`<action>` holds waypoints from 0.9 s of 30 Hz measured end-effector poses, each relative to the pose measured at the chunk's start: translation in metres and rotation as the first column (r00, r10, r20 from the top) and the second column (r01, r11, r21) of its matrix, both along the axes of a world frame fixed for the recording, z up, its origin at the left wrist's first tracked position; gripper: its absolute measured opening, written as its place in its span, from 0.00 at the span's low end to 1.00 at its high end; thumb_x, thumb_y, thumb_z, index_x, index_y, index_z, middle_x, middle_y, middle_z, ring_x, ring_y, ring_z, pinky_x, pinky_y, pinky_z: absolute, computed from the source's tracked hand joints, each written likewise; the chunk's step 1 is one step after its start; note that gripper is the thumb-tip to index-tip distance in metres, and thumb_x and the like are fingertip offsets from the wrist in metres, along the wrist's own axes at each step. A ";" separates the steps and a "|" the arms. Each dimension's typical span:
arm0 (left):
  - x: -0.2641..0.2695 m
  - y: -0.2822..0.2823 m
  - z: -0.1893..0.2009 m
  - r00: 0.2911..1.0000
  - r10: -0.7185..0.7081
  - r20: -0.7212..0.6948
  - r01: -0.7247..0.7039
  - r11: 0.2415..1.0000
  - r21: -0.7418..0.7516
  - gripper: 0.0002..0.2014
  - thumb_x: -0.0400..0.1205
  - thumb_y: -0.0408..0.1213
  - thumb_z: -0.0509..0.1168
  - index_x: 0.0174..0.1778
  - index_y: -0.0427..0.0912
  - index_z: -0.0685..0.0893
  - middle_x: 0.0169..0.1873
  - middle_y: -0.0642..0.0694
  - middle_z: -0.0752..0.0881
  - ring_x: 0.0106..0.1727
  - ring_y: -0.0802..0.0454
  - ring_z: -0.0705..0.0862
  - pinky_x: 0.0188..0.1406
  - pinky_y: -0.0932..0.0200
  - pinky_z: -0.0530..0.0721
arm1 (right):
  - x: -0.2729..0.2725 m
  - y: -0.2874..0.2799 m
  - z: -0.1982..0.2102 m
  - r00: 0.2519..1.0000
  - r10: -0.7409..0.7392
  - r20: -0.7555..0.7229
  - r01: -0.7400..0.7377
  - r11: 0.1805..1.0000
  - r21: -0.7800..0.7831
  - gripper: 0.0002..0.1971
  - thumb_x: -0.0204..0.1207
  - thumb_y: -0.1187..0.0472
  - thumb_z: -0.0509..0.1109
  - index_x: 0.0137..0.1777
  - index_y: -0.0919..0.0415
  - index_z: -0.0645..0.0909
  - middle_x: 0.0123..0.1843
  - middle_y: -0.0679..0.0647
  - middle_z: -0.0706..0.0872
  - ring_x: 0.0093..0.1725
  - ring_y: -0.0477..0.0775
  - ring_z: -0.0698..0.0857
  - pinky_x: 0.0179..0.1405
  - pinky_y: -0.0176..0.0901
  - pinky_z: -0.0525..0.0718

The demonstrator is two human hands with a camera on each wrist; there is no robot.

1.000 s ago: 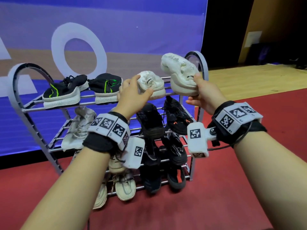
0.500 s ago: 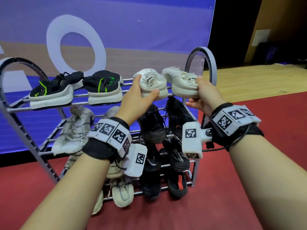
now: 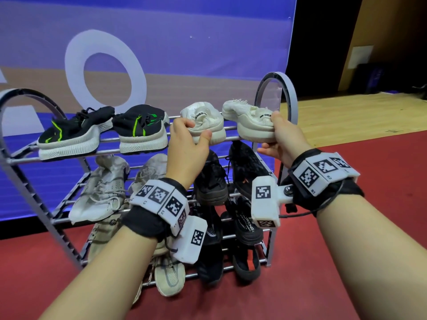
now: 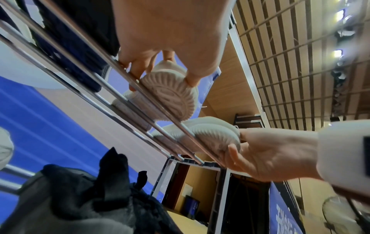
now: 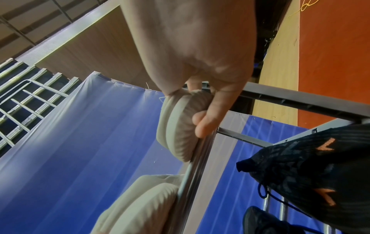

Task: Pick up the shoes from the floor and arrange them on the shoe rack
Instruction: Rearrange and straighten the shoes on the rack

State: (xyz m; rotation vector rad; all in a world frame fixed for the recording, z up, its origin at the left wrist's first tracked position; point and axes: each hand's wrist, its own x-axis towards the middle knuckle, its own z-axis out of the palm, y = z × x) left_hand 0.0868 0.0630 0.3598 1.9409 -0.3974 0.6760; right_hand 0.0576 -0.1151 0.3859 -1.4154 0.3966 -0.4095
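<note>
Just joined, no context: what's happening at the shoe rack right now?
A person is setting a pair of white shoes on the top tier of the shoe rack. The left hand grips the heel of the left white shoe, and the right hand grips the heel of the right white shoe. Both soles rest on the top rails, beside a black and green pair. The lower tiers already hold grey, beige and black shoes. Neither grip has let go.
</note>
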 end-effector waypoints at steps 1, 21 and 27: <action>-0.001 -0.002 -0.002 1.000 0.014 0.018 -0.014 1.000 0.007 0.15 0.81 0.39 0.64 0.59 0.36 0.71 0.55 0.47 0.72 0.52 0.53 0.71 0.45 0.68 0.65 | 0.000 -0.001 0.000 1.000 0.003 0.002 -0.003 1.000 -0.002 0.20 0.84 0.46 0.55 0.68 0.57 0.75 0.38 0.53 0.78 0.26 0.49 0.77 0.23 0.37 0.87; -0.022 0.079 0.043 0.877 0.194 0.439 -0.306 0.931 0.200 0.14 0.76 0.34 0.61 0.56 0.33 0.78 0.52 0.38 0.80 0.54 0.39 0.77 0.52 0.55 0.68 | -0.014 0.079 0.028 0.930 -0.131 0.344 0.360 0.521 -0.774 0.19 0.80 0.58 0.61 0.68 0.64 0.74 0.67 0.63 0.72 0.69 0.63 0.68 0.65 0.46 0.64; -0.008 0.174 0.027 0.818 0.533 0.216 -0.558 0.826 0.077 0.27 0.74 0.46 0.69 0.64 0.34 0.73 0.61 0.37 0.77 0.66 0.37 0.71 0.66 0.49 0.66 | -0.001 0.172 0.014 0.945 0.255 0.205 0.017 0.586 -0.810 0.27 0.74 0.55 0.71 0.71 0.65 0.71 0.65 0.65 0.77 0.67 0.64 0.75 0.66 0.48 0.70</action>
